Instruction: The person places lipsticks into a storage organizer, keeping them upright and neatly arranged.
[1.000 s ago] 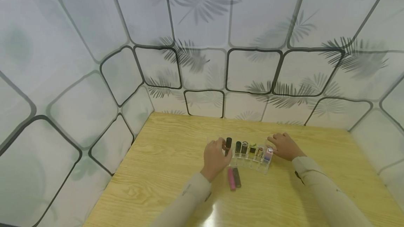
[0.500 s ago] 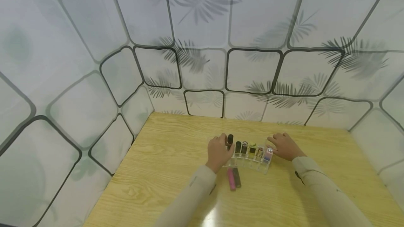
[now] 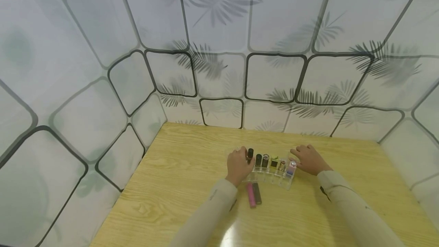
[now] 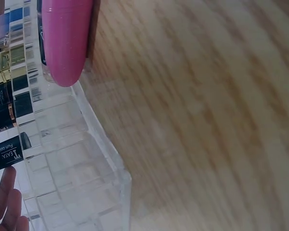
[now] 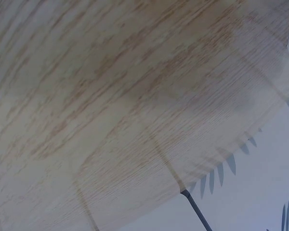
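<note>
In the head view my left hand (image 3: pixel 239 167) pinches a black lipstick tube (image 3: pixel 250 152) upright at the left end of the clear lipstick organizer (image 3: pixel 268 178). The left wrist view shows fingertips (image 4: pixel 8 202) against this lettered tube (image 4: pixel 7 153), its lower end at a back-row slot. Several other lipsticks (image 3: pixel 265 161) fill slots to its right, ending with a pink-and-blue one (image 3: pixel 291 168). At the organizer's right end my right hand (image 3: pixel 310 159) holds its back corner. The front-row slots (image 4: pixel 82 161) are bare where the left wrist view shows them.
On the wooden table (image 3: pixel 185 163), a pink tube (image 3: pixel 251 195) and a dark grey tube (image 3: pixel 257 193) lie side by side in front of the organizer. Patterned wall panels (image 3: pixel 223 75) rise behind the table and along its left. The right wrist view catches mostly tabletop (image 5: pixel 86 96).
My left hand has moved slightly right and away from me with the black lipstick tube, then lowered it a little at the organizer's left end. My right hand has stayed in place.
</note>
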A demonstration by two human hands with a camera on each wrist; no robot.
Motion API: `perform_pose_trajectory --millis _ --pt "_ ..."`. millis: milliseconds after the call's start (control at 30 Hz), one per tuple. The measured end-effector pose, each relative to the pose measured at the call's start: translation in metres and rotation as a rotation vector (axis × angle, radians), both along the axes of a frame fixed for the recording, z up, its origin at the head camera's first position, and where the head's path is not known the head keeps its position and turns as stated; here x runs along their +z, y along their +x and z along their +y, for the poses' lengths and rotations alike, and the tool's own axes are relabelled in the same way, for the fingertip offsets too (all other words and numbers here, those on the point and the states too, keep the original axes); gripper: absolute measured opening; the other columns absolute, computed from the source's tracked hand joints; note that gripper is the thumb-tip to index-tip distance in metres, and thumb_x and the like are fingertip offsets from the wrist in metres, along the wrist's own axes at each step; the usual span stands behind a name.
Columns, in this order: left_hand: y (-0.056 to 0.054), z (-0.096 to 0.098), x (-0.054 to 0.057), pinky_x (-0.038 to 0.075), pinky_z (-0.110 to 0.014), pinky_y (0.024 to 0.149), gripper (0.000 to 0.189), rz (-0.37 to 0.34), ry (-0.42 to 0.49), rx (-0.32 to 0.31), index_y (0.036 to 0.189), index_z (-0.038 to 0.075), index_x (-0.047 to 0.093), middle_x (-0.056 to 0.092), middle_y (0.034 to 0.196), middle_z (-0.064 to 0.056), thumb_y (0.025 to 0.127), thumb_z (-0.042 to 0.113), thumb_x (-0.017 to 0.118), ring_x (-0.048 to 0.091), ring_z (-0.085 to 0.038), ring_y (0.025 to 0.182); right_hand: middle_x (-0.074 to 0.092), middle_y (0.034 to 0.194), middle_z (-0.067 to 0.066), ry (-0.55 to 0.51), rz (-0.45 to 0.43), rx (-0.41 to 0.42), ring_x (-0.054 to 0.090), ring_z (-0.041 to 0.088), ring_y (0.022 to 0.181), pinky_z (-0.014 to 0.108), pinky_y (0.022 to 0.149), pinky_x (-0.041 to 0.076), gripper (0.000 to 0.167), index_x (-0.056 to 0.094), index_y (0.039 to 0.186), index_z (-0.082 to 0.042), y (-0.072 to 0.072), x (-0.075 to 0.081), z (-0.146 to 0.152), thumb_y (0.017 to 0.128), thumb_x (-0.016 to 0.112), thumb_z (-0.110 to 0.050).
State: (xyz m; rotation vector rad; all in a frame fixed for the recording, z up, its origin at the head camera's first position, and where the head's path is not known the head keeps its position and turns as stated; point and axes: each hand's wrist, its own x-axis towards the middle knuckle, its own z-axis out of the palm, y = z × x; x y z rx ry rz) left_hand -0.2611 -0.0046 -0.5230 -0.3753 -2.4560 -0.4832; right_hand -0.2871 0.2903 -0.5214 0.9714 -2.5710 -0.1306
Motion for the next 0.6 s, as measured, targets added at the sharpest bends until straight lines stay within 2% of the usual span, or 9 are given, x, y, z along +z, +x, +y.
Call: perform_pose_trajectory --millis 167,600 --pt "0.0016 -0.0005 -0.0006 0.03 -0.019 0.051 0.029 -0.007 -0.006 0.004 0.075 0.014 0.055 0.054 0.056 0.006 0.072 0.035 0.075 0.042 -0.007 0.049 0.06 0.085 0.01 0.012 -0.005 -0.009 0.058 0.024 0.075 0.046 0.069 0.046 0.031 0.06 0.103 -0.008 0.0 -0.0003 -0.0003 0.083 0.067 -0.031" --pt "0.0033 0.0002 -0.0083 0.036 -0.02 0.059 0.028 -0.061 -0.061 0.015 0.078 0.015 0.058 0.058 0.064 0.006 0.073 0.038 0.074 0.045 -0.008 0.057 0.06 0.083 0.01 -0.003 0.015 0.001 0.057 0.024 0.072 0.045 0.067 0.046 0.029 0.06 0.101 -0.008 -0.0002 -0.0015 -0.0001 0.082 0.068 -0.029"
